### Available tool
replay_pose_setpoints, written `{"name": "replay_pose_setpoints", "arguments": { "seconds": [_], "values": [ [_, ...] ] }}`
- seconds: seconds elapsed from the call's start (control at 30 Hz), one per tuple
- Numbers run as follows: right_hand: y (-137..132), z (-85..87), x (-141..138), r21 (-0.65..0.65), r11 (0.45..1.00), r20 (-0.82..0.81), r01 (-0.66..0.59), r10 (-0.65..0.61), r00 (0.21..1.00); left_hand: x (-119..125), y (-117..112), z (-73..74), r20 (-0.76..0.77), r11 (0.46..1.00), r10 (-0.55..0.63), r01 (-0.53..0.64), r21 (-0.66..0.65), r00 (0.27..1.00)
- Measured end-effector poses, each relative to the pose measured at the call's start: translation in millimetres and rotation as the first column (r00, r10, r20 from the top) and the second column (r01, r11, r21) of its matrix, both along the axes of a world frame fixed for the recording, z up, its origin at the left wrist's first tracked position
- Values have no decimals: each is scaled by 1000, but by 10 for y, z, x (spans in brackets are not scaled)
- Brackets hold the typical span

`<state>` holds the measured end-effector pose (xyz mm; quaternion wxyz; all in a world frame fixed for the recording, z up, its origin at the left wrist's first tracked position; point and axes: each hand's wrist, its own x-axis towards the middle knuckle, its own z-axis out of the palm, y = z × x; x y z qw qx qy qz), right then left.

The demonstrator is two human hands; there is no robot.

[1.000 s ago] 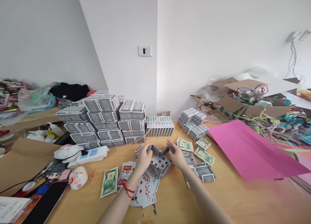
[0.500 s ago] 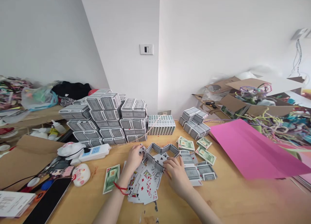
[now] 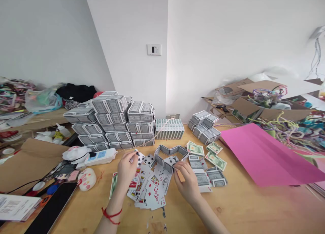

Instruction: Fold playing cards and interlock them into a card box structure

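Note:
A frame of folded playing cards stands on its edges in front of me, back patterns outward, with loose cards inside. My right hand pinches its near right corner. My left hand, thumb and fingers closed together, is left of the frame on a spade playing card; the fingers partly cover that card. Another spade card lies between it and the frame. Below spreads a pile of face-up playing cards, with a red poker card beside my left wrist.
Stacked folded-card blocks rise at the back left; a smaller stack stands back right. Green card packs and grey-backed cards lie right of the frame. A pink sheet, power strip and phone flank the work area.
My left hand has moved left, away from the frame's left side, uncovering a spade card there. My right hand stays at the frame's near right corner. The view has shifted slightly.

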<state>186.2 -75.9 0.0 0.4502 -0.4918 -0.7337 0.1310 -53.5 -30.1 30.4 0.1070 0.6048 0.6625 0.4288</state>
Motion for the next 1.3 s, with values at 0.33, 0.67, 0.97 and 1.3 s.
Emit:
{"name": "replay_pose_setpoints", "arguments": {
  "seconds": [0.33,0.67,0.97,1.3],
  "values": [
    [-13,-41,-64,-311,939,-48,-151,143,989,428,-328,-72,151,850,-408,435,-297,900],
    [20,-98,5,-563,641,-609,-521,104,786,673,-400,-25,293,725,-559,628,-282,776],
    [135,-224,302,-563,779,-488,-277,-43,872,812,-309,-353,-229,821,-571,549,-156,789],
    [215,-201,322,-515,789,-724,-335,-191,663,675,-434,-375,-282,755,-655,612,-235,701]
  ]
}}
